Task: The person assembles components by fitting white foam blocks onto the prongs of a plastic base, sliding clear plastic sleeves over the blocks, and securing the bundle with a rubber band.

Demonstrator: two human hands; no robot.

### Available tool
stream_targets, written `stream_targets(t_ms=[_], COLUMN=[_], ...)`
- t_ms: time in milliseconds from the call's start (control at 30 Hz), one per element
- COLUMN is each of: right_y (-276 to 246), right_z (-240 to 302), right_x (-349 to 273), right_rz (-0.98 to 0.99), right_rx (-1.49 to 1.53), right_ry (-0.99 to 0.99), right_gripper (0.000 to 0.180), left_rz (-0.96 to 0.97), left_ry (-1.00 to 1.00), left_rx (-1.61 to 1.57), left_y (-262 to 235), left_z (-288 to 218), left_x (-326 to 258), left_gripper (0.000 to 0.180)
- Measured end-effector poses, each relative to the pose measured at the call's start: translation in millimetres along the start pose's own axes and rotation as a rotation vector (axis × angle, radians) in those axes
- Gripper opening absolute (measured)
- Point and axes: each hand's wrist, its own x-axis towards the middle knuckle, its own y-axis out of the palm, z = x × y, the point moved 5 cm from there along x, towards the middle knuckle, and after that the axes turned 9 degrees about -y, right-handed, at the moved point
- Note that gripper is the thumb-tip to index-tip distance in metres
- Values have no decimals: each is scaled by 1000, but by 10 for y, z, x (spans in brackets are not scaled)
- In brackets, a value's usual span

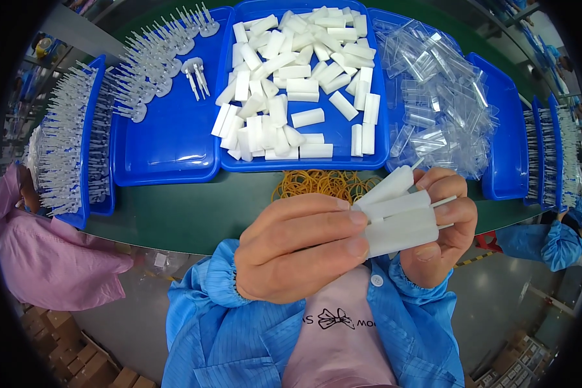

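Several white foam-like blocks are held between my two hands over the near edge of the table. My left hand is closed, its fingertips pressed on the left ends of the blocks. Thin white rods stick out of their right ends. Around those right ends and rods, my right hand is closed, with its fingers curled. The uppermost block tilts up to the right, fanned apart from the other blocks. What lies in my right palm is hidden.
A blue tray of loose white blocks stands ahead. Left of it, another blue tray bears white rod clusters on round bases. Clear plastic sleeves are piled right. Yellow-brown rubber bands lie near my hands. Co-workers' sleeves show at both sides.
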Motion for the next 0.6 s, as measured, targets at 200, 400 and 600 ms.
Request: stream_targets(t_ms=[200,400,600], right_y=[26,54,78], right_z=[-1,13,33], right_x=[-25,11,-16], right_rz=[-242,-49,-103], right_rx=[36,136,76], right_ry=[54,38,97], right_gripper=[69,74,69], left_rz=[54,15,-28], left_ry=[91,179,258], left_rx=[32,91,168], left_y=[-7,18,44], left_z=[16,-47,-68], left_x=[-12,-78,-106], left_gripper=[36,32,31])
